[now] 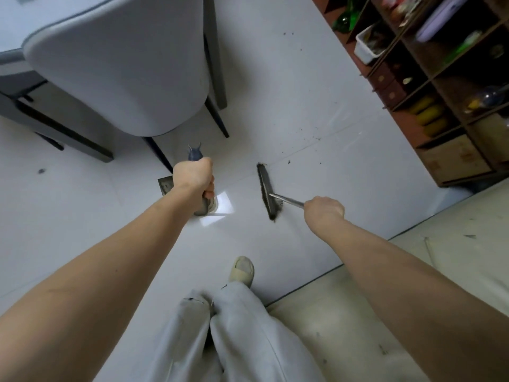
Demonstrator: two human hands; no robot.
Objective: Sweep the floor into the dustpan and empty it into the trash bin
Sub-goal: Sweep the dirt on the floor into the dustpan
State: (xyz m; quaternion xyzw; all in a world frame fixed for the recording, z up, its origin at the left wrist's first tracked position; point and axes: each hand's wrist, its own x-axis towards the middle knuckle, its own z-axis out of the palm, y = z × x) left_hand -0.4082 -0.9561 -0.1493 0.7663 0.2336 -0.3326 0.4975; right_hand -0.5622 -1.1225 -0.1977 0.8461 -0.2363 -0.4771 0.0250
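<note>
The broom head [266,191] is lying on the white floor [303,106] just right of the frame's centre, its dark bristles pointing toward the scattered dirt specks [311,136] trailing off to the upper right. The right hand [325,212] is clenching the metal broom handle [287,200] close beside the head. Left of centre, the left hand [194,177] is gripping the upright dustpan handle [195,155], and the dustpan [165,185] itself is showing only as a grey corner beneath the wrist, well apart from the broom.

The sweeping step seems to be underway, with the debris not yet gathered. The next move is probably calling for dragging the specks down-left toward the pan.

A grey chair [124,64] is filling the upper left, and a wooden shelf [440,92] is running along the upper right. No trash bin is showing.
</note>
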